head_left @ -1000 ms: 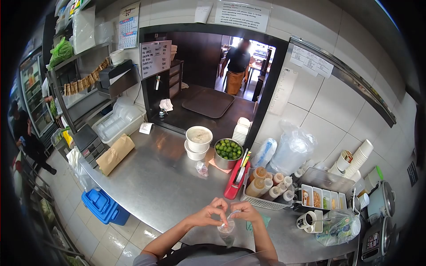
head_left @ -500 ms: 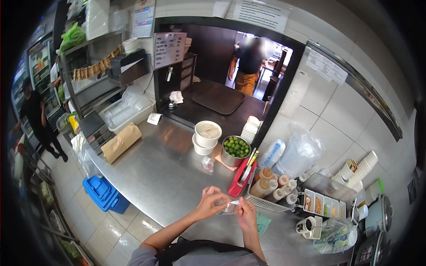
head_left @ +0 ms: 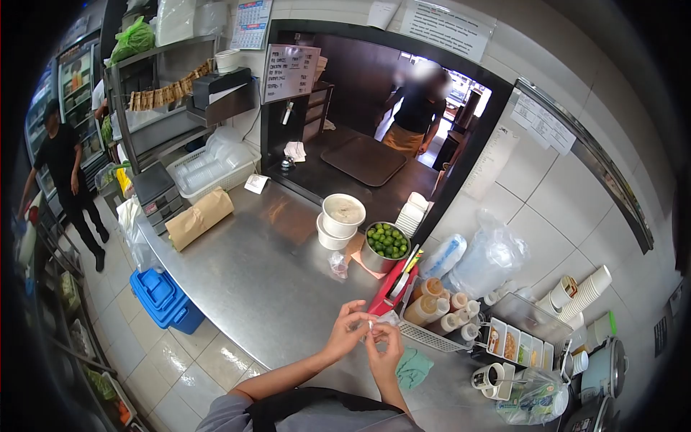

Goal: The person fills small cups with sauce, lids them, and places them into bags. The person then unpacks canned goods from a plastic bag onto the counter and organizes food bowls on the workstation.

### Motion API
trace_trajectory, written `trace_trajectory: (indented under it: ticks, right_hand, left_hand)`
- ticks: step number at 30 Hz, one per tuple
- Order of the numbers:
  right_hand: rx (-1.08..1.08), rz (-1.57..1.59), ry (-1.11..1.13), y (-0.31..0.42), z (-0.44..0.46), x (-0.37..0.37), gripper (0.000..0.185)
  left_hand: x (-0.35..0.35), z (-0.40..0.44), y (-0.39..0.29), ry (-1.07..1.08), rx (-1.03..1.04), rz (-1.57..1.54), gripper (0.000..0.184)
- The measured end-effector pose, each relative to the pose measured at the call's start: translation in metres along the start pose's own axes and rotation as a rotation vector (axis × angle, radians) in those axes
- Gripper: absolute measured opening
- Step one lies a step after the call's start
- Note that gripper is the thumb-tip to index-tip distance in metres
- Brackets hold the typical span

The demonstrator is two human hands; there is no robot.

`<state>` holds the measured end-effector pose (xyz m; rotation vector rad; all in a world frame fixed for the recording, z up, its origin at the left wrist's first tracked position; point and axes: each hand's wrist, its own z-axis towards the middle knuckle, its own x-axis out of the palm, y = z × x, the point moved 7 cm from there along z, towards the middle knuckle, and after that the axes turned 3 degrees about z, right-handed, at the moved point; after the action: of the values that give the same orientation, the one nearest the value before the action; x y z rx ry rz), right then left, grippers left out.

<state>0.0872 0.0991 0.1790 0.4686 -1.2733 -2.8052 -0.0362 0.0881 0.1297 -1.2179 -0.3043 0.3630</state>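
Note:
My left hand (head_left: 348,331) and my right hand (head_left: 385,347) meet above the front of the steel counter (head_left: 266,288), fingertips pinched on a small clear plastic bag (head_left: 389,317). The bag's gathered top is between the fingers, and its body shows behind them, beside the red tape dispenser (head_left: 392,286). What the bag contains is hard to make out now. A green cloth (head_left: 413,368) lies to the right of my right hand. Farther back sit two stacked white tubs (head_left: 342,214), a small bag (head_left: 338,265) and a metal pot of green citrus fruits (head_left: 387,241).
Right of my hands are a basket of sauce bottles (head_left: 435,335), condiment trays (head_left: 518,344) and stacked cups (head_left: 584,291). A brown paper package (head_left: 199,219) lies at left. One person (head_left: 421,108) stands beyond the window tray (head_left: 364,160); another (head_left: 63,173) is at far left.
My hands have risen and drawn together, and the bag has gone from hanging below them to behind the fingers. The person beyond the window has come nearer. The view has shifted.

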Motion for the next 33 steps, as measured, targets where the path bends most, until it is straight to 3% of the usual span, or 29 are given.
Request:
trace_trajectory:
  ticks: [6,8,11,20,26,29,33]
  right_hand:
    - [0.083,0.026,-0.064,-0.007,-0.004,-0.003,0.026]
    - [0.042,0.010,-0.096,-0.011,-0.006,-0.004,0.031]
    - [0.146,0.239,-0.125,-0.024,-0.006,0.002,0.036]
    - [0.127,0.338,-0.040,-0.039,-0.006,0.010,0.038]
    - [0.184,0.444,0.001,-0.052,-0.008,0.010,0.041]
    - [0.262,0.332,0.098,-0.040,-0.004,0.009,0.037]
    - [-0.038,-0.173,0.362,-0.012,-0.001,0.010,0.027]
  left_hand:
    - [0.006,-0.007,0.016,-0.017,-0.263,-0.269,0.013]
    - [0.009,-0.011,0.020,-0.050,-0.256,-0.274,0.011]
    - [0.010,-0.013,0.031,-0.089,-0.156,-0.127,0.010]
    - [0.007,-0.008,0.001,-0.022,0.057,0.139,0.009]
    - [0.018,-0.017,0.033,0.126,-0.426,-0.459,0.010]
    - [0.012,-0.020,0.039,0.193,-0.511,-0.470,0.011]
    - [-0.002,-0.032,0.048,0.308,-0.557,-0.361,0.018]
